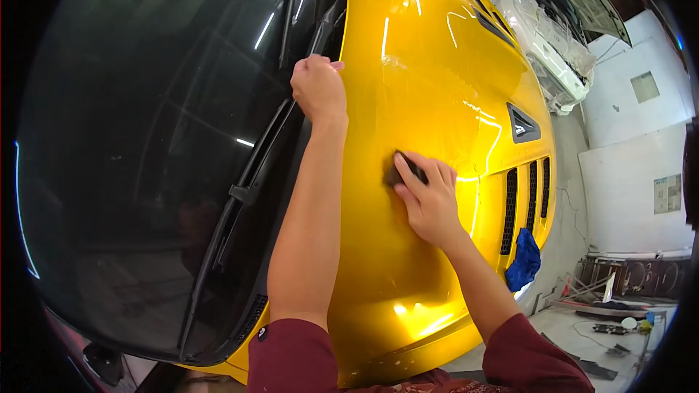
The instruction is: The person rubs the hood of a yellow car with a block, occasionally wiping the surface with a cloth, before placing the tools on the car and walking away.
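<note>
A glossy yellow car hood point(393, 247) fills the middle of the head view. My right hand point(431, 200) is closed on a small black pad point(412, 167), held against the hood's surface. Further up, my left hand point(319, 87) rests at the hood's rear edge beside the windshield, its fingers curled; whether it grips anything there is hidden. Just left of my left forearm runs a black wiper arm point(240, 193) along the base of the dark windshield point(145, 138).
A blue cloth point(523, 262) lies at the hood's lower right edge, near black vent slots point(510, 211). A black triangular trim piece point(523, 124) sits above them. Another car, white point(550, 51), stands at the upper right with a raised panel. Parts and tools point(619, 320) litter the lower right.
</note>
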